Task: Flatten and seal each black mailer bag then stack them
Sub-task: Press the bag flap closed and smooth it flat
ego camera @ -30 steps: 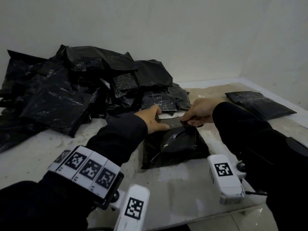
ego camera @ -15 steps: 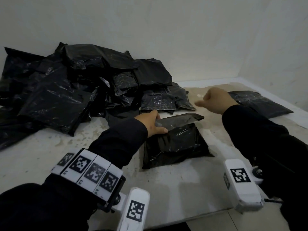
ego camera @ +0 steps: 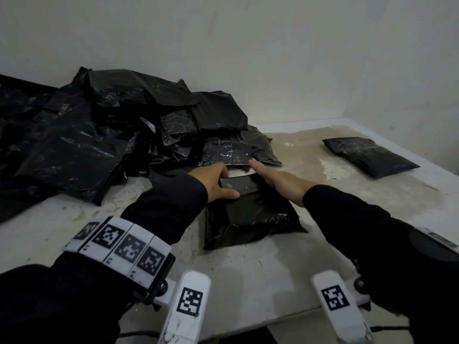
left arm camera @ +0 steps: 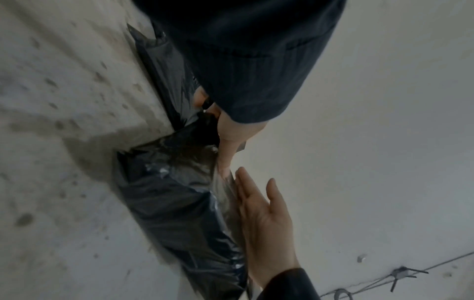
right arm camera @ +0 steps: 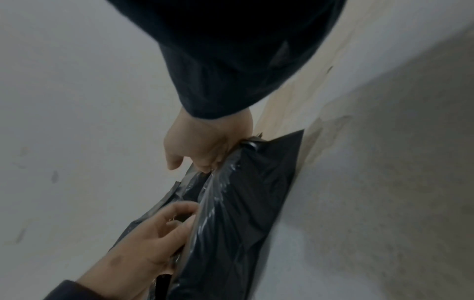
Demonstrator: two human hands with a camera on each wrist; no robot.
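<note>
Pale, scuffed wall backs a corner. Below it lies a light stone-like table, mottled with brown stains, its near edge running just in front of the person.

The far left of the table holds a heap of black mailer bags, glossy and creased, slumped against the wall. Its nearest bags touch the far end of the mailer bag being worked. That bag lies flat at the table's middle, plump and wrinkled, with its smooth flap folded toward the person and a sliver of white strip showing just behind the flap.

A lone flat bag rests well apart, near the right wall, and stained tabletop shows between it and the worked bag.

Both arms are in dark sleeves. A band of white marker tiles wraps the left forearm.

The left hand reaches in from the left and grasps the flap's left end, thumb laid on top. The right wrist view shows its fingers curled round the plastic edge.

The right hand lies along the flap's right side, released and flat, with straight fingers pointing toward the heap. The left wrist view shows its palm against the shiny film.
</note>
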